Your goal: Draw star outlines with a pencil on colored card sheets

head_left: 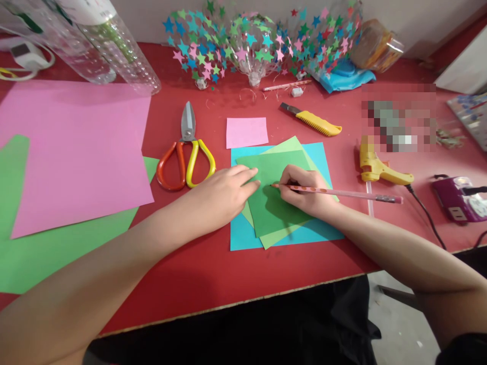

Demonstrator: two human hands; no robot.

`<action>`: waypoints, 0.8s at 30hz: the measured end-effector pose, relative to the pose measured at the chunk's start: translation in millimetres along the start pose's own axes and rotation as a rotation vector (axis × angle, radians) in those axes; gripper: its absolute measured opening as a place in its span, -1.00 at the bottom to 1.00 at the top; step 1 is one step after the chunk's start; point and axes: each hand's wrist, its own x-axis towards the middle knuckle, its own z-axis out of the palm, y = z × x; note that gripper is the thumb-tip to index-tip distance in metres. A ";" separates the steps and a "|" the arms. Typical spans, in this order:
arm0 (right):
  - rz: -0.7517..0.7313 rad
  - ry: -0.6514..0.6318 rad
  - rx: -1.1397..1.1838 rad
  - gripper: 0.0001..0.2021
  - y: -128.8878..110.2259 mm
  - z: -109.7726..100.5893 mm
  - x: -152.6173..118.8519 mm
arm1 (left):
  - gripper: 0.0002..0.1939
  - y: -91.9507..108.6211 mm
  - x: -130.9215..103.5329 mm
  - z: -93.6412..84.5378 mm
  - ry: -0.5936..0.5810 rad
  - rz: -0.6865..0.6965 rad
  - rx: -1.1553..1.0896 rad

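Observation:
My right hand (306,192) is closed around a pink pencil (352,193), whose tip is at the dark green paper square (279,218). Its eraser end points right. Flat on the left edge of that square lies my left hand (238,190), fingers stretched out. A light green sheet (271,242) sits turned beneath the dark green one, and a blue sheet (243,238) is under both. Just above the stack is a small pink paper piece (247,133). Scissors (186,152) with red and yellow handles lie left of the stack, blades pointing away.
Large pink paper (83,152) and green paper (76,258) cover the left side. Plastic bottles (117,56) and star-covered clear plastic pieces (258,45) stand behind. A yellow cutter (315,121), a glue gun (380,167) and a purple power socket (458,200) lie to the right.

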 end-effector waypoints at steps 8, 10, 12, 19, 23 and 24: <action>0.037 0.014 0.007 -0.86 0.8 0.1 -0.5 | -0.67 -0.3 -0.4 -0.6 0.007 0.003 -0.007; 0.035 0.009 0.005 -0.87 0.9 0.0 -1.0 | -0.67 -0.5 -0.9 -0.3 0.012 0.002 -0.010; 0.027 -0.002 0.000 -0.87 0.8 -0.2 -1.3 | -0.67 -0.5 -0.9 0.2 0.014 0.011 -0.002; -0.038 -0.038 -0.047 -0.87 0.9 0.4 -2.1 | -0.66 0.0 0.1 0.2 0.021 0.025 0.040; -0.079 -0.061 -0.056 -0.87 2.8 2.2 -2.7 | -0.67 0.0 -0.3 0.2 0.026 0.025 0.039; -0.089 -0.067 -0.056 -0.87 3.2 2.5 -2.8 | -0.67 0.0 -0.4 0.3 0.027 0.024 0.040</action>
